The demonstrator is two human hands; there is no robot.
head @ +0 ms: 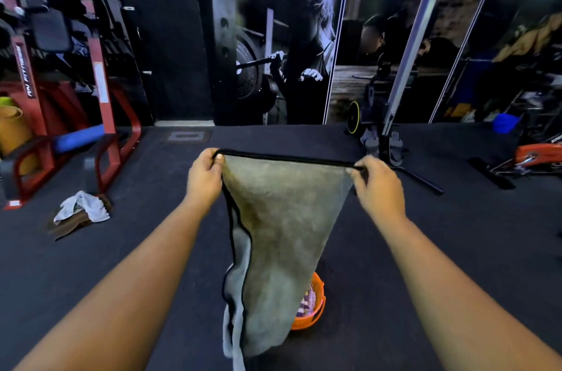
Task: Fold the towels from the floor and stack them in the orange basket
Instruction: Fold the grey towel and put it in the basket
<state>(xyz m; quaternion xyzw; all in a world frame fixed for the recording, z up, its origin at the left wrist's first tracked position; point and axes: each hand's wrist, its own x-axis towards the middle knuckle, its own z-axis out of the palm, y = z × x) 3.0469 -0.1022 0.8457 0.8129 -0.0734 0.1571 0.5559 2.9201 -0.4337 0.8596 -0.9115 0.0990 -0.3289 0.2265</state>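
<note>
I had both arms stretched out in front of me over the dark floor (395, 294). My left hand (204, 176) pinched one top corner of a grey towel (282, 234) with a black trim, fingers curled round the hem, and my right hand (378, 188) gripped the other top corner the same way. The top edge ran taut between the two hands, and the towel hung down from it, narrowing toward the bottom, with its left side doubled over on itself. Behind the lower part of the towel stood the orange basket (317, 306) on the floor, mostly hidden, with some striped cloth (307, 300) showing inside it. Well off to my left, near a red gym frame (103, 97), a white towel (83, 208) lay crumpled on top of a brown one (70, 224) on the floor.
</note>
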